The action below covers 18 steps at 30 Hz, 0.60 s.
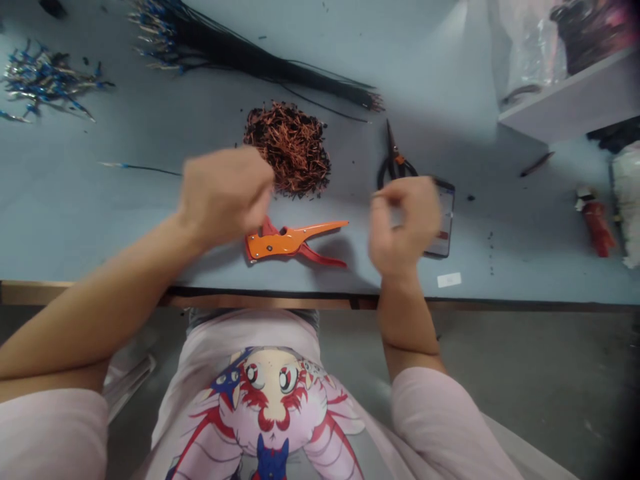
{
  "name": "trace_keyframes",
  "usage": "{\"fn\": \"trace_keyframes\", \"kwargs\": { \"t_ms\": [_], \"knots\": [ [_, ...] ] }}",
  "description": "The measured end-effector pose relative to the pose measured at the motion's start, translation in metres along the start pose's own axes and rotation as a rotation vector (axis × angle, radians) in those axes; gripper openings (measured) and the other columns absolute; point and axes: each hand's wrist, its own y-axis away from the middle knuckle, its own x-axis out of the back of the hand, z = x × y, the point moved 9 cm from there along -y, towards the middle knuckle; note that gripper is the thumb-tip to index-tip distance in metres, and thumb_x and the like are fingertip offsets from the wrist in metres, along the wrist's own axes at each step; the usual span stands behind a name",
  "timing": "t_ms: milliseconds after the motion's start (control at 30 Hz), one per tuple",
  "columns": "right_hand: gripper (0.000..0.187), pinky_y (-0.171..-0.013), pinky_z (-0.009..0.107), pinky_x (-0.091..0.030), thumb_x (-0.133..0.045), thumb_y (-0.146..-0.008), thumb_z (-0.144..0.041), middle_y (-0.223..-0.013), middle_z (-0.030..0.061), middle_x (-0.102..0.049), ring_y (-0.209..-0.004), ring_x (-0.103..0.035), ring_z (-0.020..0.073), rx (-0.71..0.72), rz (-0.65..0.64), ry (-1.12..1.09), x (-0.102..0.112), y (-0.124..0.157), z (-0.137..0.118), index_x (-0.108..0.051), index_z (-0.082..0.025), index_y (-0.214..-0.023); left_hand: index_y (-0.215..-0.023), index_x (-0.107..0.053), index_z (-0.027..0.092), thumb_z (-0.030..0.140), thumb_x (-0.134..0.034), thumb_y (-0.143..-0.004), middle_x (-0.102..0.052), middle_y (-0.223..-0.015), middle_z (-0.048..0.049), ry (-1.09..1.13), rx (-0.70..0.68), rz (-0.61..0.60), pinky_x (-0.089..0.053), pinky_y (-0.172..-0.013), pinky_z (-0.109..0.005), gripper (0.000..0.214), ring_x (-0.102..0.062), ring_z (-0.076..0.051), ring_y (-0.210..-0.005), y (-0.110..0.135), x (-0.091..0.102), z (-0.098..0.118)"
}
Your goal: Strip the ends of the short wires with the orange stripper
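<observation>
Two bare hands, raised clear either side of an orange-and-red metal wire stripper (285, 241) on the pale blue tabletop (75, 227): left hand (225, 197), fingers curled; right hand (403, 223), fingers pinched; any hold too blurred to tell

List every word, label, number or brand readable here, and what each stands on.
White sticker: too blurred to read.
Orange wire stripper: no readable marking.
Red bottle: nothing legible.
Printed shirt: a cartoon, no words showing.

An orange wire stripper (283, 241) lies flat, head leftward.
</observation>
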Motion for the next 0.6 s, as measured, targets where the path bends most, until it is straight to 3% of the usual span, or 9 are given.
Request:
{"fn": "trace_keyframes", "kwargs": {
  "t_ms": [67,167,333,500,600],
  "knots": [
    [0.016,-0.069,0.036,-0.049,-0.051,-0.098,-0.02,-0.084,0.0062,-0.057,-0.08,-0.059,0.0209,-0.133,0.196,-0.025,0.026,-0.003,0.028,-0.062,-0.02,-0.086,-0.075,-0.057,0.022,0.016,-0.068,-0.083,-0.055,-0.068,0.0033,0.092,0.224,0.04,-0.03,-0.054,-0.032,0.015,-0.046,-0.011,-0.063,0.001,0.005,-0.035],
    [0.013,-0.065,0.032,-0.048,-0.057,-0.097,-0.023,-0.084,0.0054,-0.062,-0.077,-0.061,0.0184,-0.13,0.201,-0.05,0.029,-0.006,0.038,-0.07,-0.019,-0.093,-0.078,-0.062,0.019,0.019,-0.076,-0.086,-0.056,-0.07,0.0065,0.308,0.45,0.133,-0.034,-0.058,-0.028,0.016,-0.045,-0.006,-0.061,0.009,0.007,-0.064],
    [0.021,-0.076,0.036,-0.055,-0.054,-0.095,-0.018,-0.084,0.0057,-0.068,-0.082,-0.065,0.0198,0.003,-0.025,-0.053,-0.009,-0.003,0.01,-0.075,-0.018,-0.1,-0.078,-0.067,0.02,0.014,-0.074,-0.084,-0.06,-0.07,0.0062,0.422,0.416,0.069,-0.033,-0.057,-0.028,0.012,-0.046,-0.006,-0.059,0.008,-0.008,-0.046],
    [0.036,-0.093,0.045,-0.054,-0.046,-0.096,-0.017,-0.117,0.0083,-0.072,-0.107,-0.066,0.0244,-0.016,-0.275,-0.107,-0.048,0.008,0.012,-0.064,-0.025,-0.127,-0.077,-0.067,0.023,0.015,-0.071,-0.082,-0.062,-0.069,0.0037,0.382,0.358,-0.012,-0.036,-0.057,-0.031,0.01,-0.049,-0.01,-0.058,0.006,-0.014,-0.031],
    [0.026,-0.095,0.045,-0.053,-0.048,-0.098,-0.021,-0.113,0.0074,-0.075,-0.105,-0.068,0.0243,-0.062,-0.256,-0.083,-0.051,0.01,0.02,-0.07,-0.025,-0.111,-0.077,-0.067,0.025,0.018,-0.068,-0.083,-0.063,-0.07,0.0025,0.355,0.366,-0.051,-0.038,-0.059,-0.032,0.009,-0.052,-0.013,-0.06,0.006,-0.015,-0.031]
  ]
}}
